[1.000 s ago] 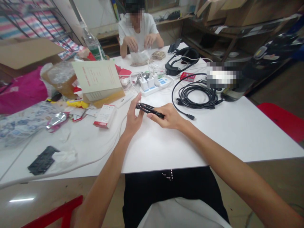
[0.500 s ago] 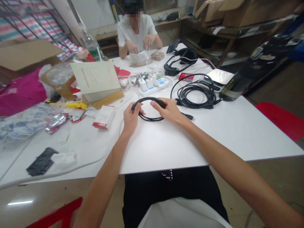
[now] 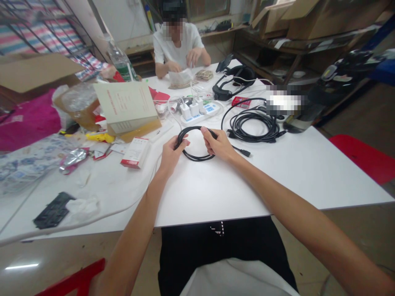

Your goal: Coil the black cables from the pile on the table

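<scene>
The left grip [image 3: 170,156] is clamped on the left side of a black coil [image 3: 197,158], the right grip [image 3: 219,144] on its right. Held as a ring above the bench [image 3: 200,193], the coil looks light, smooth and springy, apt to spread; opposite sides, all strands gathered, seem the best hold. Both forearms reach forward and converge, thumbs uppermost. A larger coil [image 3: 273,129] lies beyond the right grip.

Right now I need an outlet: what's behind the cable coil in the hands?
Behind the black cable coil, a white power strip holding white plugs lies on the table. What the coil and fingers cover can't be seen.
</scene>
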Available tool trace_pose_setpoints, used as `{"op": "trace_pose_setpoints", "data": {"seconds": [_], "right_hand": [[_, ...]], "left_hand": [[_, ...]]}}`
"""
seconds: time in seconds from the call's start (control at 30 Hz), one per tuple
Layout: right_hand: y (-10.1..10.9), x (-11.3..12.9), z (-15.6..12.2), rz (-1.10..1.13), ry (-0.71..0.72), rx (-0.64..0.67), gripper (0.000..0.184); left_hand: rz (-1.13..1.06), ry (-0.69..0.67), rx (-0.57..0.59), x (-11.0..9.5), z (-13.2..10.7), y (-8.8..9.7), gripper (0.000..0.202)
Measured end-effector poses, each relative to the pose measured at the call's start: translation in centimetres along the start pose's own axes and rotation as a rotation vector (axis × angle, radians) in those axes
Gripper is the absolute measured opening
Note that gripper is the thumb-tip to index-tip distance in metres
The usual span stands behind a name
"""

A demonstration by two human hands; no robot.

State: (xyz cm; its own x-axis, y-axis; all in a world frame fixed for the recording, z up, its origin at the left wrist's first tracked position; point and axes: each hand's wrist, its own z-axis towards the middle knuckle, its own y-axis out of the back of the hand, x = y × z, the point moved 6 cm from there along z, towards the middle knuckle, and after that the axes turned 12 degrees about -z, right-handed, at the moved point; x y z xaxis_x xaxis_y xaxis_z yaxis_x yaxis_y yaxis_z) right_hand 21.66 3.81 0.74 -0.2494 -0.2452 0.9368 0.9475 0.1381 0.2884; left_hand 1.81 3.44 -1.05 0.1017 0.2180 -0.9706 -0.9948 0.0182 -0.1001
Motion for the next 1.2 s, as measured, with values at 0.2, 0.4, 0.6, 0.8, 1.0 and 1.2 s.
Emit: {"op": "trace_pose_setpoints", "data": {"seconds": [0.2, 0.4, 0.6, 0.8, 1.0, 1.2], "right_hand": [[0.0, 1.4, -0.4, -0.062, 0.121, 0.020, 0.072], [0.3, 1.6, 0.1, -0.029, 0.097, -0.017, 0.069], [0.6, 3.8, -0.9, -0.269, 0.325, -0.010, 0.065], [-1.1, 4.7, -2.8, -0.603, 0.668, 0.065, 0.066], [-2.6, 3.2, -2.8, -0.695, 0.650, 0.259, 0.070], [-2.9, 3.1, -3.0, -0.747, 0.635, 0.299, 0.068]], "left_hand": [[0.090, 0.000, 0.113, -0.1, -0.2, -1.0, 0.048], [0.215, -0.061, 0.101, 0.2, -0.1, -0.9, 0.054], [0.209, -0.080, 0.098, -0.9, -0.3, -0.8, 0.039], [0.180, -0.139, 0.039, -0.7, 0.2, 0.0, 0.027], [0.142, -0.029, 0.143, 1.6, 1.3, 1.9, 0.060], [0.081, -0.010, 0.120, 1.4, 2.3, 4.4, 0.050]]}}
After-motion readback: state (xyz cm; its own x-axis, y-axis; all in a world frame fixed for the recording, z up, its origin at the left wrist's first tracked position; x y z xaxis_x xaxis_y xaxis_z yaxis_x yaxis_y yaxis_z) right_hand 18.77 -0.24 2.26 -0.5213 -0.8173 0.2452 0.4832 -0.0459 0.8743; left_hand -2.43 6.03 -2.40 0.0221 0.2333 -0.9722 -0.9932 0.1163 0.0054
